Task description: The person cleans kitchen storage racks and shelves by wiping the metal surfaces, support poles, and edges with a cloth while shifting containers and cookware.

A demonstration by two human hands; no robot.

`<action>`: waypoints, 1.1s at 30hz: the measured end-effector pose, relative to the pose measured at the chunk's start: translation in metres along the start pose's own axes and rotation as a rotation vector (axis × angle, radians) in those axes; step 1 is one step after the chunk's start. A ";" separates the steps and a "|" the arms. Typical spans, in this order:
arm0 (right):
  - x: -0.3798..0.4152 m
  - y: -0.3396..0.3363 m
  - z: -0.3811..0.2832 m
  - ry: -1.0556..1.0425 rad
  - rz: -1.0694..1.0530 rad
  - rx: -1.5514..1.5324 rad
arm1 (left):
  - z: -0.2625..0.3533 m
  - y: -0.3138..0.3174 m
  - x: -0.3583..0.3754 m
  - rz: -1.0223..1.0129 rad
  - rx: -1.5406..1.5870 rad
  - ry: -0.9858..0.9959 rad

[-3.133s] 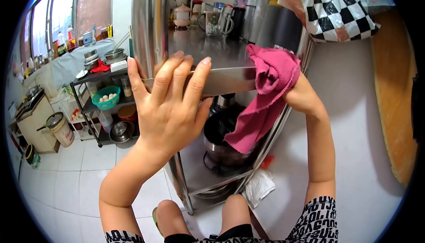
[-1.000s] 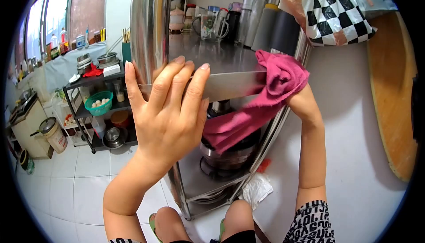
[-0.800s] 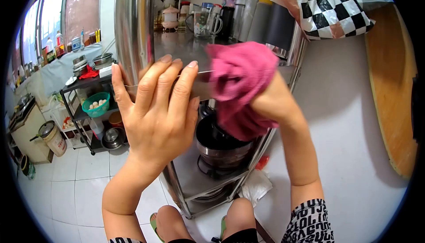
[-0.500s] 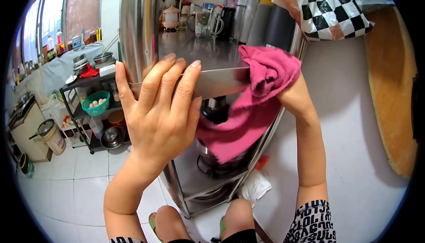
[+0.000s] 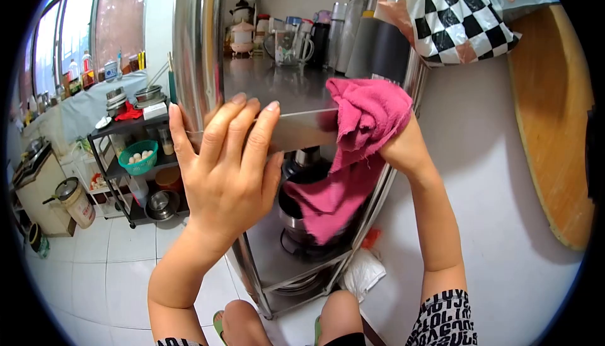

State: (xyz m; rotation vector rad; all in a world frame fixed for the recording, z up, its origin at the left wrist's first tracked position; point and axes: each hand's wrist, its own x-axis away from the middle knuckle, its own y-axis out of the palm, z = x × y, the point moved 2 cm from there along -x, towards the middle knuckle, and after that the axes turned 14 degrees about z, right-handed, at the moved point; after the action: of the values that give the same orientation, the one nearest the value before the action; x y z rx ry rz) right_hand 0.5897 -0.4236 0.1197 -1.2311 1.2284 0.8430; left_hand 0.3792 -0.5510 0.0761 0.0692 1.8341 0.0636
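A metal shelf (image 5: 309, 133) with a shiny front edge stands before me. My left hand (image 5: 230, 163) rests on that edge near the left post, its fingertips over the top and its thumb below. My right hand (image 5: 400, 147) has a pink cloth (image 5: 372, 116) bunched against the right part of the edge; most of its fingers are hidden by the cloth. The cloth's loose end hangs down in front of the lower shelf. Behind the edge, a glass mug (image 5: 288, 46) and several bottles stand on the shelf.
A checkered plastic bag (image 5: 457, 21) hangs at the upper right beside a wooden board (image 5: 548, 125). Below the cloth is a metal pot (image 5: 293, 220). At the left, a black rack (image 5: 107, 150) holds a green basket (image 5: 138, 164). A white bag (image 5: 363, 273) lies on the floor.
In the view, my right hand and the cloth have shifted left and slightly down. My left hand stays on the edge. The surroundings have shifted slightly with the camera.
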 end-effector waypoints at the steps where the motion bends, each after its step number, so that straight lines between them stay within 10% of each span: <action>1: 0.001 0.002 -0.002 0.028 0.007 0.015 | 0.000 0.000 0.000 0.007 0.000 -0.001; 14: 0.024 0.057 -0.034 -0.456 0.274 0.254 | 0.006 -0.006 -0.007 0.008 -0.007 0.017; 19: 0.090 0.013 0.071 0.100 0.409 0.331 | 0.004 -0.004 -0.004 0.037 0.000 0.020; 27: 0.040 -0.032 0.076 0.126 0.837 0.086 | 0.004 -0.005 -0.003 0.044 0.055 0.003; 31: 0.014 -0.040 0.126 0.547 0.518 -0.141 | 0.005 -0.004 -0.004 0.063 0.035 -0.004; 33: 0.033 -0.048 0.113 0.246 0.450 0.114 | 0.005 -0.005 -0.004 0.069 0.035 -0.019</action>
State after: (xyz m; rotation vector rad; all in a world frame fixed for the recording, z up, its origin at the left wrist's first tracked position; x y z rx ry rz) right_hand 0.6669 -0.3282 0.0879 -0.9989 1.7701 0.9455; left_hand 0.3846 -0.5560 0.0784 0.1565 1.8141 0.0791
